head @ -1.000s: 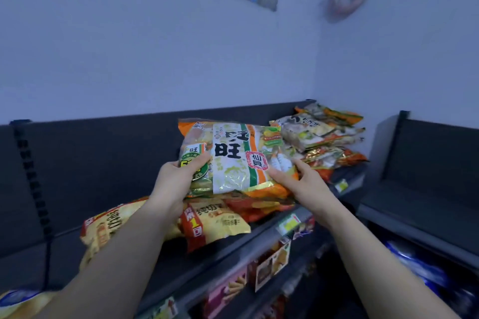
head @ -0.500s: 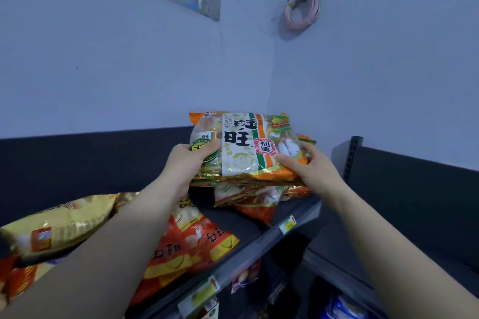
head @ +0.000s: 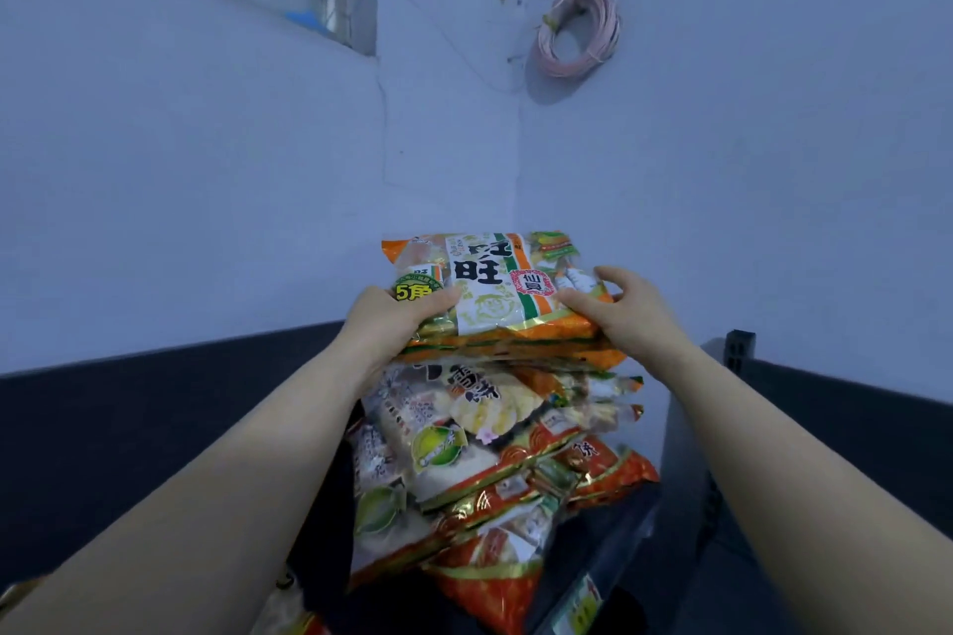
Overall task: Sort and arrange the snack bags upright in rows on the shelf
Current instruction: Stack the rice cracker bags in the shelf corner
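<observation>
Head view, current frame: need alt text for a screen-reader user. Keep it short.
A person's left hand and right hand grip an orange, white and green snack bag by its near edge, over a loose pile of snack bags lying flat on a dark shelf. A coil of cable hangs on the pale wall behind.

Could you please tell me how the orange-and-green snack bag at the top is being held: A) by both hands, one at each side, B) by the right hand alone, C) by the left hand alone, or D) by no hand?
A: the left hand grips the left side of the orange-and-green snack bag and the right hand grips its right side.
</observation>
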The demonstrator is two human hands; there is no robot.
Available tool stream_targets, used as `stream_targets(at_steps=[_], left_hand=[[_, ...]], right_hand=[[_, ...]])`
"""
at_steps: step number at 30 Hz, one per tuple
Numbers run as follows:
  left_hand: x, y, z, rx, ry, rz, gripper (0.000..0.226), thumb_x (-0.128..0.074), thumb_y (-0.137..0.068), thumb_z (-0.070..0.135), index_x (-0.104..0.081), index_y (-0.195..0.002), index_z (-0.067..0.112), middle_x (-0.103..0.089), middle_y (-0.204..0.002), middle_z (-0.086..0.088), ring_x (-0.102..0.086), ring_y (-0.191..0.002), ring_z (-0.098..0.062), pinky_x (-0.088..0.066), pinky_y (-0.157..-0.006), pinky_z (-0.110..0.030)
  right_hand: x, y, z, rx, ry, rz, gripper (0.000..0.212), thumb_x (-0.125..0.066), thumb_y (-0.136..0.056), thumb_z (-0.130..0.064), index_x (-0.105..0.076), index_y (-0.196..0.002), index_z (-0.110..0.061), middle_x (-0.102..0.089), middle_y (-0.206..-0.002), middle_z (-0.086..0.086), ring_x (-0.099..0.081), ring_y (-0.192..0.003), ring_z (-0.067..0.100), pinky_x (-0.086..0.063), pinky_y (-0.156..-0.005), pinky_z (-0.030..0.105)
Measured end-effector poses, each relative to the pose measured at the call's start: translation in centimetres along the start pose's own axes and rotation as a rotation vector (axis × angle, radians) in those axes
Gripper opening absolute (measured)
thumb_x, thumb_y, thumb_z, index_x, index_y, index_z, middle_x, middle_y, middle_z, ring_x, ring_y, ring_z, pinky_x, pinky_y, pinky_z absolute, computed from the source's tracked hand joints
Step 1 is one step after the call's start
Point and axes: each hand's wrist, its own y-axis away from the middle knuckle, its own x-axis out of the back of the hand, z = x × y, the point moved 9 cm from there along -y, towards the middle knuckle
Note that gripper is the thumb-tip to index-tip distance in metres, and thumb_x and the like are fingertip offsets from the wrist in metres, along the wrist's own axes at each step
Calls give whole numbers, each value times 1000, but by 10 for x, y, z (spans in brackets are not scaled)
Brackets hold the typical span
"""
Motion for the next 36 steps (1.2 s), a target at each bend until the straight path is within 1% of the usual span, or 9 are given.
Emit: stream_targets(at_steps=[6,9,14,18,24,28,32,34,36], left_hand=[[-23,-71,0,-53,-61,76,65,-84,-71,45,-47,-111,11,-62,-108,-3,-63,-97,-22,-51,-81,-35],[-34,-95,-20,-15,-62,72,76,-84,-69,47,-51,-127,10,-67,-111,-3,-66,-94,-19,-52,-76,-32],[-43,-107,-64,115,-179,38,64,-75,-68,66,-66,-103,13,-72,-101,-9,-69,-87,-23,-56,-82,-41],[-36,-103,-75,159,-268,93,108,-67,-57,82,-50,-134,9,-62,-125,-8,-63,-106,-27,-52,-89,-43],[-38,-96,-59,92,-380,192,101,-68,-78,63,-25,-152,8,-38,-153,-10,-46,-132,-29,-42,-97,-39],[-44,-84,-30,8,-555,237,92,-65,-80,64,-32,-147,10,-46,-145,-7,-49,-126,-28,-40,-87,-34],[-52,-56,-4,-67,-644,262,55,-64,-83,60,-44,-120,25,-51,-100,12,-50,-102,-19,-43,-75,-32],[-50,-39,4,-89,-693,263,68,-63,-83,61,-43,-135,23,-55,-126,6,-50,-121,-22,-46,-94,-36],[-38,-17,9,-108,-773,316,88,-61,-83,64,-30,-151,17,-40,-152,-1,-38,-138,-24,-39,-108,-43]], right_hand=[[-15,-79,22,7,45,5,75,-71,-78,-57,-52,-139,-17,-53,-141,7,-52,-125,24,-43,-105,44],[-29,-105,38,11,82,-19,73,-70,-81,-56,-52,-139,-16,-51,-143,6,-51,-127,24,-41,-107,42],[-62,-129,70,-15,288,-210,65,-63,-84,-59,-58,-132,-14,-56,-139,7,-54,-123,25,-43,-103,39],[-76,-127,79,11,302,-285,56,-59,-87,-59,-66,-123,-16,-63,-128,7,-58,-114,25,-47,-94,36],[-70,-127,76,78,291,-233,66,-59,-87,-59,-54,-137,-17,-57,-137,8,-55,-121,25,-44,-96,37],[-66,-119,52,186,265,-195,59,-66,-86,-50,-57,-134,-17,-57,-137,6,-53,-124,25,-42,-99,36],[-69,-103,23,298,285,-204,60,-64,-87,-49,-56,-136,-15,-56,-140,6,-49,-130,24,-38,-105,36],[-74,-90,5,357,270,-204,58,-63,-89,-48,-56,-137,-16,-54,-141,6,-48,-131,23,-37,-105,34],[-83,-73,-16,421,216,-219,55,-62,-90,-46,-55,-137,-18,-53,-142,4,-46,-131,20,-35,-106,32]])
